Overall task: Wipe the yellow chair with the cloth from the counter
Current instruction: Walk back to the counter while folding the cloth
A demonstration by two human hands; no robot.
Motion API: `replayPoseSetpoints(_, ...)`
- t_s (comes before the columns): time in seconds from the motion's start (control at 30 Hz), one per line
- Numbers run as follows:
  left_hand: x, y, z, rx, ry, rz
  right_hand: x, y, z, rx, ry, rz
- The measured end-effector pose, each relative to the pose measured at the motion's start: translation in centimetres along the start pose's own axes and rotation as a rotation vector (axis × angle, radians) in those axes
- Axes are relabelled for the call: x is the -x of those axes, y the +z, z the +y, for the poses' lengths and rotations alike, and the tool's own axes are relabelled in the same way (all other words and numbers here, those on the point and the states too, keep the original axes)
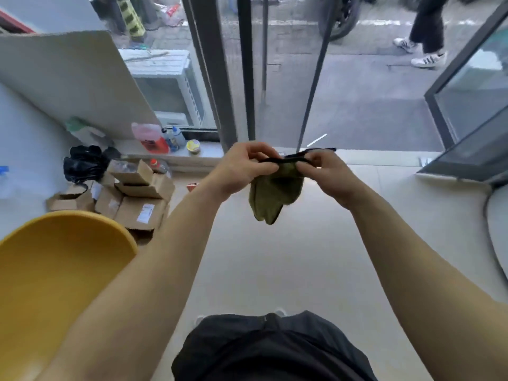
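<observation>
Yellow chair at lower left, not yet touched. Centre frame: left hand and right hand both pinch the top edge of the green cloth, which hangs between them, well apart from the chair. Step, as judged: readying the cloth. Next: carry it down-left onto the seat. Farther left, cardboard boxes, contents not visible; jug holds pink liquid.

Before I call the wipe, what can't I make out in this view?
Head view:
yellow chair: cut off by left and bottom edges; legs unseen.
cloth: part hidden inside left hand and right hand.
sill bottles: blurred, labels unreadable.
</observation>
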State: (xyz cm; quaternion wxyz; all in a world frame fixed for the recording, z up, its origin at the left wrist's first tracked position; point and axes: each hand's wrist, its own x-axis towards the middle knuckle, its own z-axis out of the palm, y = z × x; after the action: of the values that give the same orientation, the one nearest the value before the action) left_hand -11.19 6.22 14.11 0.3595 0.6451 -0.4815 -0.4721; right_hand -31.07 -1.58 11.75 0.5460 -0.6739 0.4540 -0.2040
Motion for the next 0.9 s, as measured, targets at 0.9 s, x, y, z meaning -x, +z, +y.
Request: replayPoseSetpoints(0.9, -24.7, 64.2, 20.0, -0.495, 0.478, -1.195, 21.3, -48.6, 26.2, -0.279, 0.67, 0.708)
